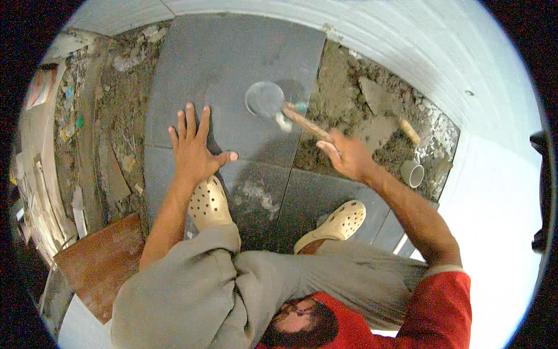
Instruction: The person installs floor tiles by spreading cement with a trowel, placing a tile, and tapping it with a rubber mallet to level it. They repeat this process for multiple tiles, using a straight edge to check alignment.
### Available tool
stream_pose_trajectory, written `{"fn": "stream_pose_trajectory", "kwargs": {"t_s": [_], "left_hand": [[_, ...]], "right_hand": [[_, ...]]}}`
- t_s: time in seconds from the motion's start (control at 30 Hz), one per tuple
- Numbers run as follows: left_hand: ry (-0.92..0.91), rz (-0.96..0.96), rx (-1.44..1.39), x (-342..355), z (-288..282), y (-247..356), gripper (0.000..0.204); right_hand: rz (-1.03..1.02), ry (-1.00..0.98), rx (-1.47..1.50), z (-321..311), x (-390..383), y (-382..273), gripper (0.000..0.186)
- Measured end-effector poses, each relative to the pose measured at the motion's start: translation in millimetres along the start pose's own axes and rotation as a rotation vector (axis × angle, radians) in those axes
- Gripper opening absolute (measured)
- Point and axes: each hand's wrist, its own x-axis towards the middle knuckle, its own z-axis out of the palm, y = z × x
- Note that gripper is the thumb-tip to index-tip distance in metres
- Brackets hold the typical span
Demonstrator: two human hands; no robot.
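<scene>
My left hand (192, 154) rests on a large dark grey tile (215, 58) with its fingers spread. My right hand (349, 156) grips the wooden handle of a mallet (308, 125), whose round pale grey head (264, 99) is over the same tile near its middle. The head looks slightly blurred, and I cannot tell whether it touches the tile. A small pale lump, too blurred to name, shows just below the head.
Wet mortar (331, 87) with broken pieces, a trowel-like wooden handle (410, 131) and a white pipe end (415, 174) lie right of the tile. Rubble and scrap boards (96, 262) lie left. My clogs (340, 224) stand on lower tiles. A white wall (465, 70) borders the back and right.
</scene>
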Motion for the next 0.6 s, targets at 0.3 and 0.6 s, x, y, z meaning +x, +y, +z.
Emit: {"fn": "stream_pose_trajectory", "kwargs": {"t_s": [0.3,0.6], "left_hand": [[-0.040,0.058,0.008,17,-11,0,0.140],[-0.076,0.038,0.004,18,-10,-5,0.142]], "right_hand": [[0.531,0.453,1.353,10,19,-62,0.039],[0.692,0.571,1.875,13,60,-93,0.037]]}}
